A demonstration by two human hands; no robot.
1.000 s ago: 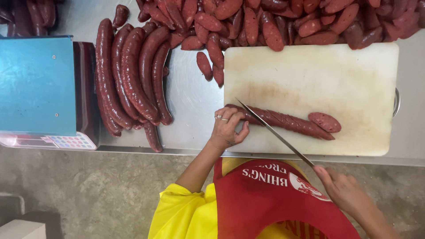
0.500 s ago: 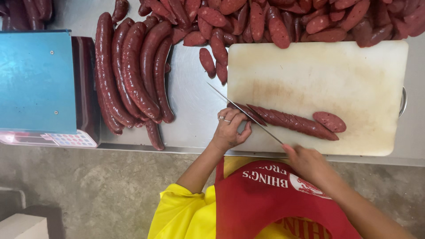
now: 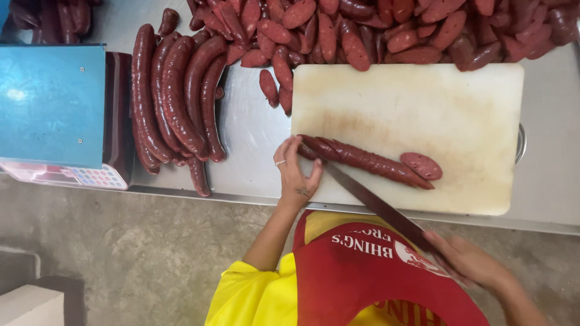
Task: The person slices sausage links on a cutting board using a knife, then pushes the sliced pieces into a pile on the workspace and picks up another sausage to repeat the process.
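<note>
A long dark red sausage lies across the near part of a white cutting board. My left hand presses down on its left end, with a ring on one finger. My right hand grips the handle of a long knife, close to my red apron. The blade runs diagonally up to the left, and its tip reaches the sausage beside my left thumb. A cut oval piece rests at the sausage's right end.
Several whole long sausages lie on the steel table, left of the board. A heap of cut sausage pieces fills the far side. A blue-topped scale stands at the left. The concrete floor lies below the table edge.
The knife went forward over the sausage, then drew back toward my body. My right hand is now lower and further right. My left hand stays on the sausage's end.
</note>
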